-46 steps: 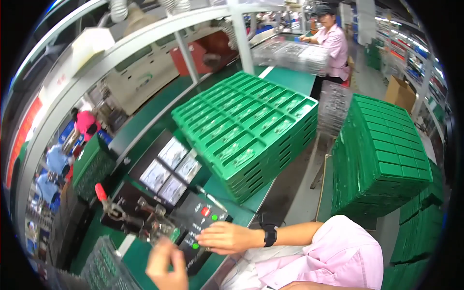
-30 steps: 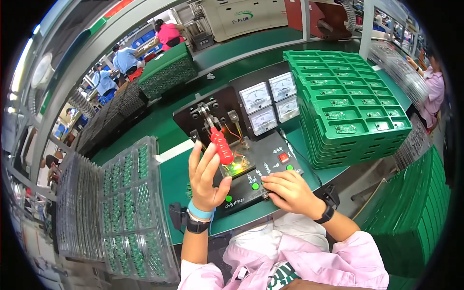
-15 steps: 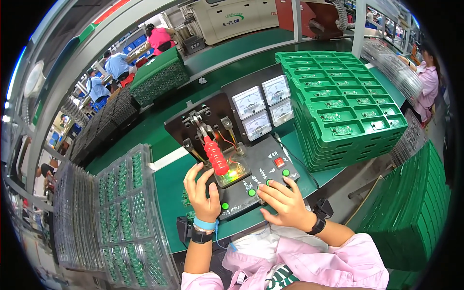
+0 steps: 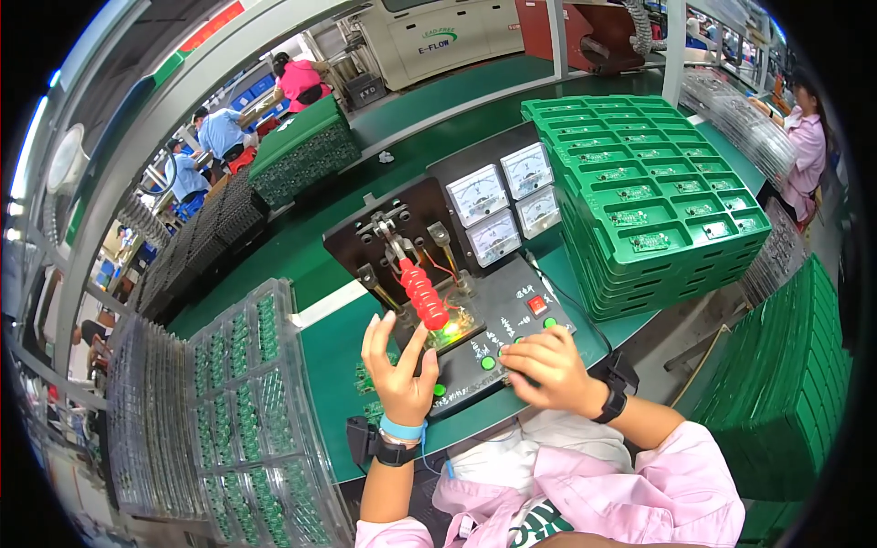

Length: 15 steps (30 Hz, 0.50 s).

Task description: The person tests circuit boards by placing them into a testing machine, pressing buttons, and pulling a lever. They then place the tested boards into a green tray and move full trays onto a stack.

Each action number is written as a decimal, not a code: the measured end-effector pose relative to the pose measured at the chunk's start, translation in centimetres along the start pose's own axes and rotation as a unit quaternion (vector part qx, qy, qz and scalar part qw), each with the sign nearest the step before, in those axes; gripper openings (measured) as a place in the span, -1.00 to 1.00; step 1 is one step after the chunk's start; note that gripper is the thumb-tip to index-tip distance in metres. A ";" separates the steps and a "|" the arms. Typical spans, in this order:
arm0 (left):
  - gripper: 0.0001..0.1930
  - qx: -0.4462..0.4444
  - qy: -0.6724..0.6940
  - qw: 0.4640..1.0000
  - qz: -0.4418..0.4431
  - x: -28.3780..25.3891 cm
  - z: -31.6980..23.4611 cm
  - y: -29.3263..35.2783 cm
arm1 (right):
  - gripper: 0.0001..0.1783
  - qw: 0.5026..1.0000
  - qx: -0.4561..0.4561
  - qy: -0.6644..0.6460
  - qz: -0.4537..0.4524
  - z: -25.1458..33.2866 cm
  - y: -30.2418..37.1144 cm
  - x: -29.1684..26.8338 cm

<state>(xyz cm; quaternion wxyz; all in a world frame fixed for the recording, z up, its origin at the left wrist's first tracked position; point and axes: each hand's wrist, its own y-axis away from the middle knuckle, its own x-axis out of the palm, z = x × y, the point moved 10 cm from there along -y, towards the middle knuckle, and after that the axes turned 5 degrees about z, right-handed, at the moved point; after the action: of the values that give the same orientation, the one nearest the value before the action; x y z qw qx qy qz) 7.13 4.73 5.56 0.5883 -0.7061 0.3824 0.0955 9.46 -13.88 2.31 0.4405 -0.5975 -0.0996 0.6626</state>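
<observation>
A black test fixture (image 4: 512, 315) sits on the green bench, with a red-handled clamp lever (image 4: 423, 294) lowered toward a lit spot. My left hand (image 4: 397, 370) is just left of the lever's tip, fingers spread and thumb near the red handle, holding nothing that I can see. My right hand (image 4: 546, 367) rests on the fixture's sloped panel beside the green buttons (image 4: 488, 363), fingers curled down on the panel. Three white analogue meters (image 4: 501, 201) stand at the back of the fixture.
A tall stack of green trays (image 4: 653, 201) with small circuit boards stands to the right. Clear blister trays (image 4: 242, 411) of boards lie to the left. More green trays (image 4: 786, 384) are stacked at the lower right. Other people work along the line behind and at the far right.
My left hand has opened its fingers and come off the red lever, which is now lowered. My right hand stays on the button panel. The view came closer to the fixture.
</observation>
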 end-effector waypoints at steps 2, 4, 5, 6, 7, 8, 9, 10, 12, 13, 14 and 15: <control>-0.70 -0.019 0.000 1.000 -0.014 -0.6 0.2 0.3 | -0.72 0.998 0.012 -0.050 0.032 -0.9 -1.1 0.2; -0.73 -0.046 0.030 0.996 -0.076 -1.9 0.8 -0.1 | -0.77 0.995 0.014 -0.086 0.053 -1.2 -3.2 0.3; -0.74 -0.065 0.042 0.991 -0.105 -2.3 1.4 0.0 | -0.82 0.985 0.015 -0.080 0.153 -0.9 -4.9 1.3; -0.74 -0.077 0.029 0.992 -0.100 -3.1 1.8 -0.2 | -0.87 0.965 0.010 -0.077 0.251 0.2 -6.5 2.1; -0.76 -0.115 -0.024 0.989 -0.085 -3.5 3.3 -0.3 | -0.83 0.976 -0.067 -0.079 0.190 2.8 -9.2 -0.4; -0.79 -0.147 -0.076 0.983 -0.074 -4.6 4.6 -0.9 | -0.79 0.979 -0.147 -0.076 0.120 5.5 -12.0 -3.3; -0.81 -0.177 -0.136 0.972 -0.070 -6.4 5.9 -1.0 | -0.73 0.973 -0.189 -0.118 0.057 6.9 -14.5 -5.3; -0.81 -0.176 -0.141 0.971 -0.073 -7.3 6.8 -0.9 | -0.67 0.963 -0.225 -0.149 -0.007 7.5 -16.4 -7.5; -0.88 -0.215 -0.110 0.969 0.047 -7.0 10.2 1.1 | -0.57 0.963 -0.170 -0.207 -0.036 5.5 -21.4 -7.9; -0.91 -0.229 -0.086 0.964 0.108 -6.1 10.9 2.0 | -0.57 0.963 -0.170 -0.207 -0.038 5.2 -22.2 -7.4; -0.91 -0.226 -0.086 0.964 0.108 -6.2 10.7 2.4 | -0.57 0.957 -0.148 -0.242 -0.059 4.1 -22.7 -6.7; -0.89 -0.197 -0.045 0.969 0.142 -5.4 10.0 2.6 | -0.57 0.950 -0.125 -0.275 -0.081 2.8 -23.0 -6.0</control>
<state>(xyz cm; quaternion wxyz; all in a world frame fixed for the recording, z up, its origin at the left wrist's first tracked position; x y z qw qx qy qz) 4.83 16.01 3.89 0.4347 -0.7416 0.4253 0.2832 17.08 -3.38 22.46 0.3698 -0.4326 -0.3467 0.7456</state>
